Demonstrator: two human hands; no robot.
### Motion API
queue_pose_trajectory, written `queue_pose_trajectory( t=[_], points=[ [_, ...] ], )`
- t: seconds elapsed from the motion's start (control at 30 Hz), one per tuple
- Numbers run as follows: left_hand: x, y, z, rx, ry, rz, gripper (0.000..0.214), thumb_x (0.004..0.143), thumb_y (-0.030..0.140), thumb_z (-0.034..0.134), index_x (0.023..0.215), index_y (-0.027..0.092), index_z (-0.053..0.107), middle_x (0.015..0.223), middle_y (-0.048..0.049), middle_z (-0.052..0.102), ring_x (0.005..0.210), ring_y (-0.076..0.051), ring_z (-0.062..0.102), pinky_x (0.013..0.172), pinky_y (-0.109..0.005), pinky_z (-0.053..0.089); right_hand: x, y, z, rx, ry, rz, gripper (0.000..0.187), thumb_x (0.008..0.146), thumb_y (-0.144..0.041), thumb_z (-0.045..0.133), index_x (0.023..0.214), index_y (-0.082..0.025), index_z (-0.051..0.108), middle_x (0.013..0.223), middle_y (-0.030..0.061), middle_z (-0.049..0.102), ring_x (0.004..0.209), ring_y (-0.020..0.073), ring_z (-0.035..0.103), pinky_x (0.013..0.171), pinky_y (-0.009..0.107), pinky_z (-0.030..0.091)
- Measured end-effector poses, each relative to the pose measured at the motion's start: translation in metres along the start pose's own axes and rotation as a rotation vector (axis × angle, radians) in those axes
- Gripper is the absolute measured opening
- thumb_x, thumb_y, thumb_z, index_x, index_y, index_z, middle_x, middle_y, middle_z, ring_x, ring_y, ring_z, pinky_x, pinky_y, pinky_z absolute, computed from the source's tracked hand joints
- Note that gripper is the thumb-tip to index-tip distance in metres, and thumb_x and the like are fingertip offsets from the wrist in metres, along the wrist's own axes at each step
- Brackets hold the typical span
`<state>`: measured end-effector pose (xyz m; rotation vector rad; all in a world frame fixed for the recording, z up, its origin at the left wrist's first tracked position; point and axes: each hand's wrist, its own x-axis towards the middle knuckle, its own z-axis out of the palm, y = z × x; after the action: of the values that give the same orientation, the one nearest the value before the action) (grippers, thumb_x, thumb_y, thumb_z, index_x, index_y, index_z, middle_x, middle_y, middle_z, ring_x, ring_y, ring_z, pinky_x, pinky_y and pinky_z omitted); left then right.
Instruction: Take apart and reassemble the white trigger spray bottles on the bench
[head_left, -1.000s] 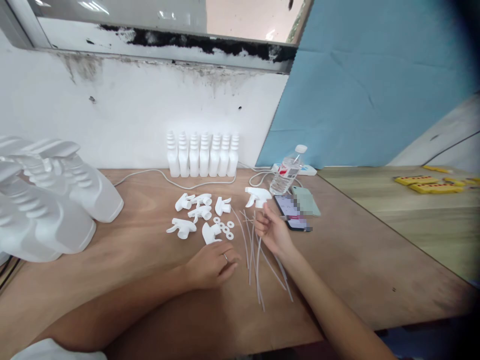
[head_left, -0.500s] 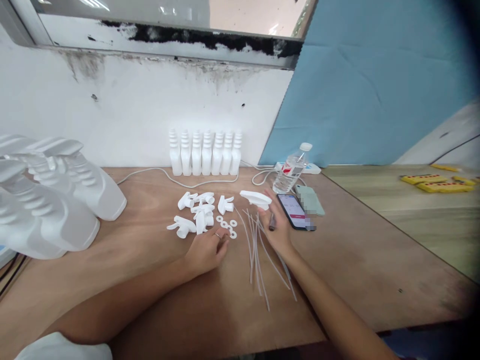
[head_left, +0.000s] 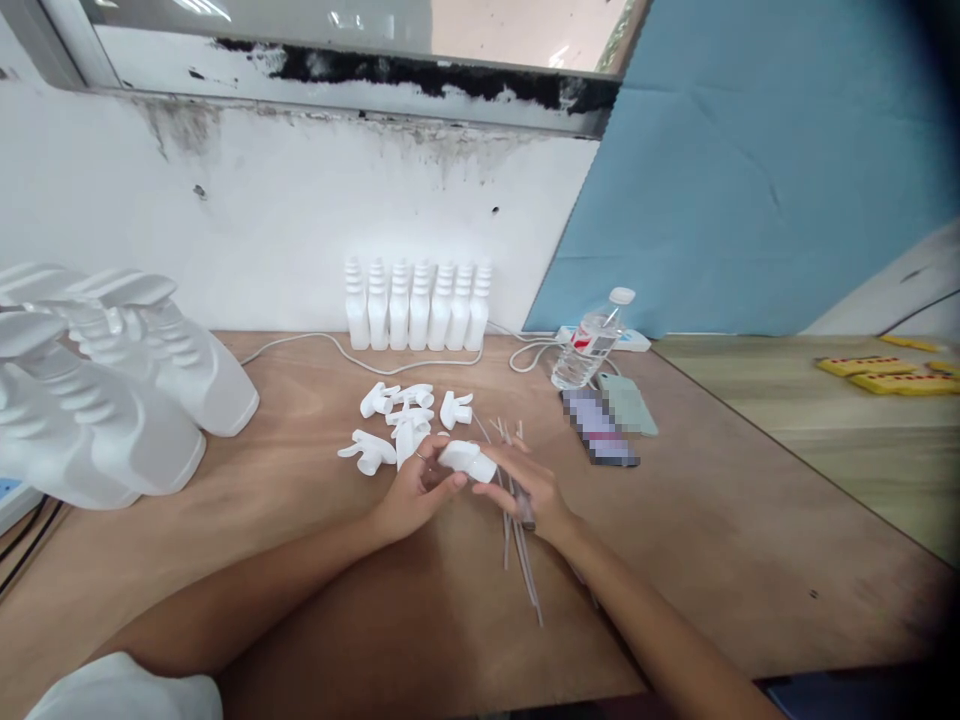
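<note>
A white spray trigger head [head_left: 468, 460] is between my two hands, low over the table. My right hand [head_left: 536, 490] grips it from the right, with a short dark stick-like tool [head_left: 527, 512] also tucked in the palm. From the left, the thumb and fingers of my left hand [head_left: 412, 492] close around the head's near end; whether a washer is pinched there too I cannot tell. More white trigger heads [head_left: 369, 452] lie just beyond my left hand. Thin clear dip tubes [head_left: 525, 575] spread under my right hand. The small white washers are mostly hidden behind my hands.
A row of white bottles [head_left: 420, 315] stands against the wall. Large white spray bottles [head_left: 150, 420] fill the left side. At the right are a water bottle [head_left: 589, 350], a phone [head_left: 600, 430], a pale green case [head_left: 631, 405] and a white cable [head_left: 360, 368].
My right hand has brought the trigger head left and down to my left hand. My left hand has risen from beside the washers and now closes on it.
</note>
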<state>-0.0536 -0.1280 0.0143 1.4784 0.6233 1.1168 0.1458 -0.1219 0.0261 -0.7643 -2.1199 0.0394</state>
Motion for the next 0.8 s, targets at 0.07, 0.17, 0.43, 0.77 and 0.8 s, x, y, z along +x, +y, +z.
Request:
queue_pose_trajectory(
  t=[0.07,0.17,0.43,0.77,0.8],
  points=[
    [0.001,0.0,0.001,-0.169,-0.052,-0.113,0.033,0.084,0.04,0.061,0.103,0.018,0.045,0.091,-0.0042,0.055,0.071,-0.013,0.058,0.058,-0.026,0.052,-0.001,-0.002,0.0,0.111,-0.028,0.088,0.041,0.083,-0.043,0.064,0.119,-0.024,0.062,0.097,0.008,0.073,0.081,0.0225,0.068,0.085,0.039,0.05],
    [0.004,-0.002,0.001,-0.432,-0.082,-0.282,0.04,0.08,0.047,0.062,0.1,0.019,0.043,0.08,-0.0013,0.055,0.058,-0.013,0.056,0.045,-0.024,0.048,-0.002,-0.005,0.002,0.349,0.0,0.302,0.05,0.084,-0.055,0.056,0.124,-0.026,0.057,0.104,0.0095,0.067,0.076,0.0211,0.065,0.077,0.037,0.051],
    [0.012,-0.006,-0.015,-0.803,-0.036,-0.583,0.049,0.082,0.064,0.049,0.074,0.016,0.044,0.055,0.0055,0.033,0.041,-0.005,0.024,0.031,-0.012,0.012,-0.004,-0.005,-0.001,0.574,0.236,0.53,0.058,0.084,-0.07,0.038,0.109,-0.023,0.06,0.058,-0.0031,0.038,0.048,0.0122,0.035,0.045,0.025,0.029],
    [0.014,-0.003,-0.015,-0.738,0.008,-0.664,0.039,0.081,0.052,0.06,0.073,0.017,0.044,0.05,0.0073,0.031,0.04,-0.005,0.02,0.029,-0.012,0.011,-0.002,-0.018,-0.004,0.652,0.288,0.617,0.033,0.083,-0.053,0.058,0.076,-0.022,0.062,0.058,0.0001,0.059,0.042,0.0124,0.049,0.042,0.025,0.037],
    [0.014,-0.003,-0.015,-0.732,0.003,-0.67,0.04,0.081,0.053,0.059,0.071,0.017,0.043,0.05,0.0074,0.03,0.04,-0.005,0.02,0.029,-0.012,0.011,-0.002,-0.019,-0.004,0.65,0.297,0.606,0.032,0.083,-0.053,0.058,0.075,-0.022,0.063,0.059,0.0005,0.06,0.043,0.0127,0.05,0.041,0.026,0.037]
  ],
)
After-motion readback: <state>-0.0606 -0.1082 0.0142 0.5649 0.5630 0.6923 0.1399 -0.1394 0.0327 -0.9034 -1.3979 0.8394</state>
